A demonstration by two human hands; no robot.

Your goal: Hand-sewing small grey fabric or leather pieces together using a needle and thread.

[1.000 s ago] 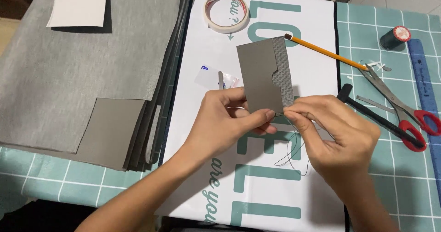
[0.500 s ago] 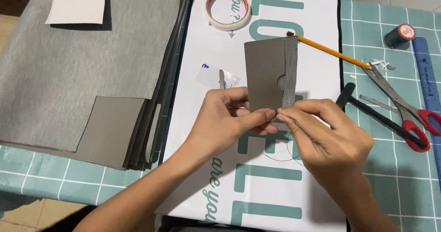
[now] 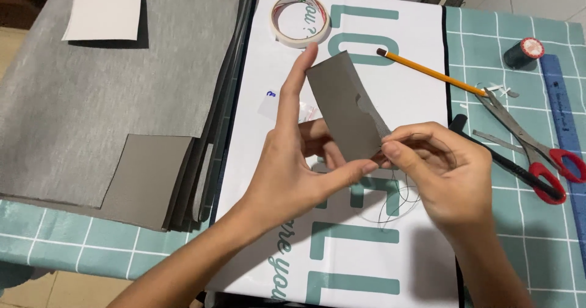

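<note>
The left hand holds a small grey card piece raised above the white printed sheet, thumb and fingers clamped on its lower edge and forefinger stretched up beside it. The right hand's grip is pinched together at the card's lower corner, on what looks like thin dark thread looping below. Around them lie a tape roll, a pencil, red-handled scissors, a blue ruler, a thread spool and stacked grey sheets on the surface.
</note>
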